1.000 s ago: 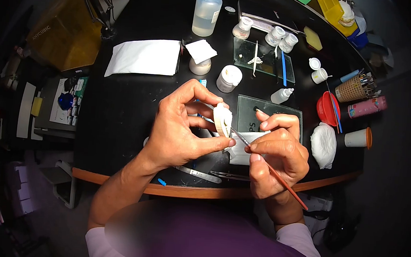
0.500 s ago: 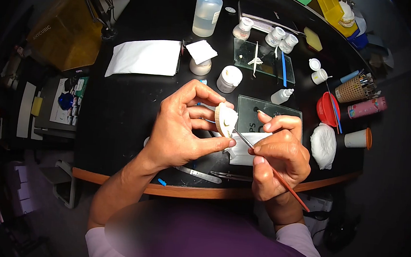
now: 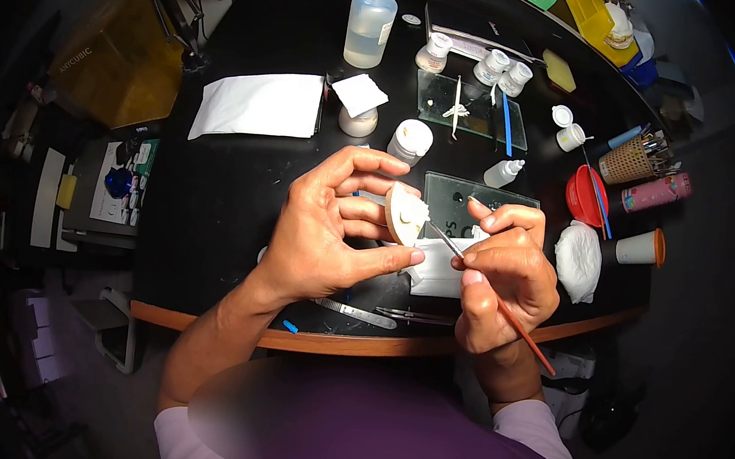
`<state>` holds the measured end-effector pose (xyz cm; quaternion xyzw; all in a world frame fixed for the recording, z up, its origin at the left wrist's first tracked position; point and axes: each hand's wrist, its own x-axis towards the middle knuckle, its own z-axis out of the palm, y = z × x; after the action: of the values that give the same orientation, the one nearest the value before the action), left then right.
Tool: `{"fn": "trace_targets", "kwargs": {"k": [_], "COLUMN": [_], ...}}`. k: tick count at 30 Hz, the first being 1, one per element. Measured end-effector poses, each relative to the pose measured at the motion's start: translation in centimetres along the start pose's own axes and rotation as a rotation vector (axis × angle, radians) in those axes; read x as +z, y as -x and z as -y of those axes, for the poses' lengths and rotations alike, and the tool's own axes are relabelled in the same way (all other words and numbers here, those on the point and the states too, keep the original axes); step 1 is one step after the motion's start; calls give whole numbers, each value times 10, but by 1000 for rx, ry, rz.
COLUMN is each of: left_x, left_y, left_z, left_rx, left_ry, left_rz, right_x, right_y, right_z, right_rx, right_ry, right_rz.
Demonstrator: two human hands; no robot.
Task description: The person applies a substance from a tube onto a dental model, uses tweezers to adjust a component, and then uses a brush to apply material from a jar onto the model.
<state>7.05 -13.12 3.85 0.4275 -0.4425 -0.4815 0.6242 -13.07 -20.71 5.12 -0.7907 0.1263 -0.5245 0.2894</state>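
"Over the dark desk (image 3: 233,184), head view: where's the pale cast (image 3: 405,218)?"

"In the L hand (image 3: 325,222) — held btwn thumb and fingertips, tilted, w/ its white face toward the R hand (image 3: 511,271)."

"And the R hand's grip?"

"Closed, pen-style, on a thin brush (image 3: 523,332) w/ a red handle. Tip's at the cast's R edge; can't tell if it touches. Handle slants down R, toward the person."

"What's beyond the cast?"

"Open white jar (image 3: 409,145) first, then a big clear bottle (image 3: 370,35), farther off and a bit L. Glass slab (image 3: 448,188) w/ letters on it is close, beyond and R; small dropper bottle (image 3: 503,172) is past that."

"Nearer the person than the cast?"

"Folded white tissue (image 3: 439,278), down R of it, partly behind the R hand; tweezers (image 3: 412,316) lie lower, approx. parallel to the desk edge."

"Far R of the cast?"

"White wad (image 3: 578,262) past the R hand — red bowl (image 3: 584,195) just beyond the wad, white cup (image 3: 638,247) w/ orange rim farther R."
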Motion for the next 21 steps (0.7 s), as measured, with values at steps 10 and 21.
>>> {"fn": "trace_targets", "kwargs": {"k": [10,21], "left_x": [-5,-7], "left_y": [-1,0], "left_z": [-4,-4], "left_rx": [-110,-108], "left_ry": [86,66], "left_rz": [-2,15], "right_x": [2,2], "right_y": [4,3], "right_z": [-4,-1], "right_rx": [40,43], "right_ry": [-63,-52], "right_rz": [-72,-52]}}
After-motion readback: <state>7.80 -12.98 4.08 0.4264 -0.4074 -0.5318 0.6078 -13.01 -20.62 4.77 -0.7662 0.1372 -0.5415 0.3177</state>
